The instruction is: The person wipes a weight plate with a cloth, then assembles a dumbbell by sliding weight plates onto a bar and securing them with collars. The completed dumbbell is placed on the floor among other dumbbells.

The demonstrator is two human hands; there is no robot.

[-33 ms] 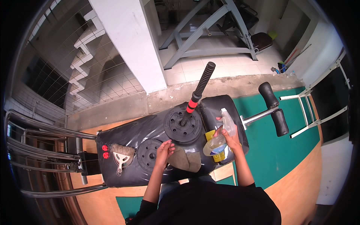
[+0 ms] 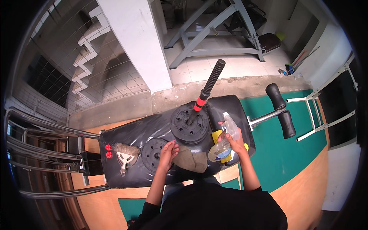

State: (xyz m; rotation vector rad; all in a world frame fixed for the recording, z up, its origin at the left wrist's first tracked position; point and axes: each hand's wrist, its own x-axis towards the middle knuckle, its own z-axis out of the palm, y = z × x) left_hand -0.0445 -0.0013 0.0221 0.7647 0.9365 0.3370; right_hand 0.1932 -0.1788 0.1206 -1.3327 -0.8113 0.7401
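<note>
In my right hand [image 2: 238,144] is a clear spray bottle [image 2: 218,152] with a white trigger head, gripped around its neck and tilted, with some liquid inside. Behind it, a yellow item [image 2: 217,135] lies partly hidden on the black padded bench [image 2: 134,132]. My left hand [image 2: 168,154] hovers over the bench, fingers curled in, with nothing visible in them. It is beside a flat black weight plate [image 2: 147,155] and a folded grey-brown cloth [image 2: 193,161]. Beyond the cloth, stacked black plates [image 2: 184,132] carry an upright dumbbell bar [image 2: 212,82] with red bands.
A white-handled brush [image 2: 124,159] and two red screw collars [image 2: 109,151] lie at the bench's left end. Padded leg rollers [image 2: 280,111] stick out on the right above green matting [image 2: 272,165]. Metal rails [image 2: 57,128] stand left; a grey frame [image 2: 207,34] stands beyond the ledge.
The view has shifted slightly. Both hands keep nearly the same place, and the spray bottle stays in my right hand.
</note>
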